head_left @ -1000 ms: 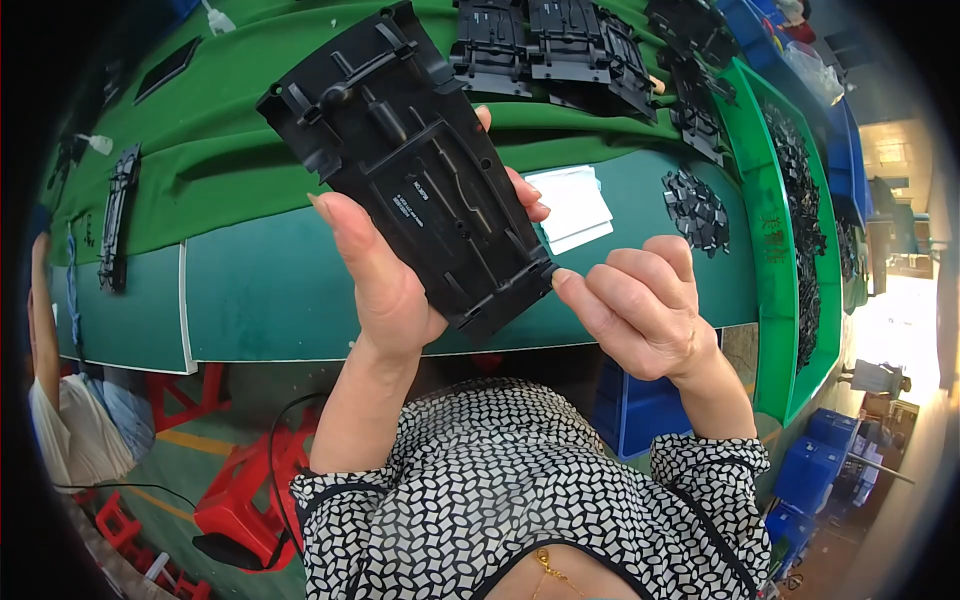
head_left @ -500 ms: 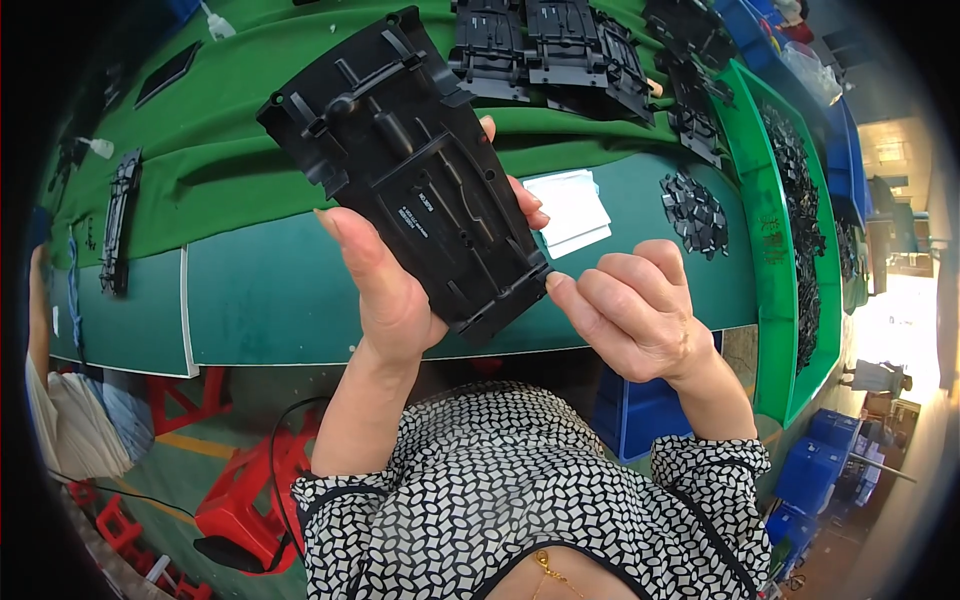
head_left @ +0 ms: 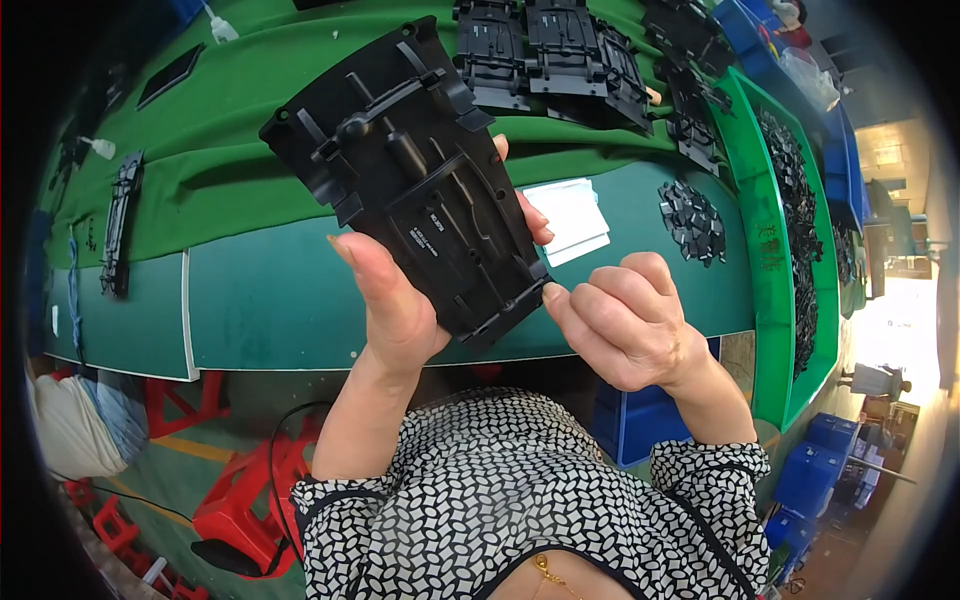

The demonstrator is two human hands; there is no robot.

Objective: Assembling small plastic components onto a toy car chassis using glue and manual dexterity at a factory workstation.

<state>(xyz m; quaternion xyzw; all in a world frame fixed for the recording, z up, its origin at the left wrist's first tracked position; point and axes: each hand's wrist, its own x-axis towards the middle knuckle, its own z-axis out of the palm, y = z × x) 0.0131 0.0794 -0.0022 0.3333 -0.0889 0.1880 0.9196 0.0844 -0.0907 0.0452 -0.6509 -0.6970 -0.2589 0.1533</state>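
Observation:
A black moulded plastic panel [head_left: 420, 200] with raised ribs and clips is held up in front of me, tilted with its far end leaning left. My left hand [head_left: 400, 305] grips it from beneath, thumb along the near left side and fingertips curling round the right edge. At the panel's near right corner, my right hand [head_left: 625, 320] is closed, its thumb and forefinger pinched against the edge. Whether a small part sits between those fingertips is hidden.
Similar black panels [head_left: 560, 45] lie on the green cloth [head_left: 230, 90] at the back. White papers [head_left: 565, 215] and a pile of small black clips [head_left: 692, 222] rest on the table. A green crate [head_left: 770, 270] of small black parts stands at right; a red stool [head_left: 240, 510] is below left.
The panel has turned slightly more upright, and its far end has shifted a little to the right. My right hand stays at the same corner, still pinching.

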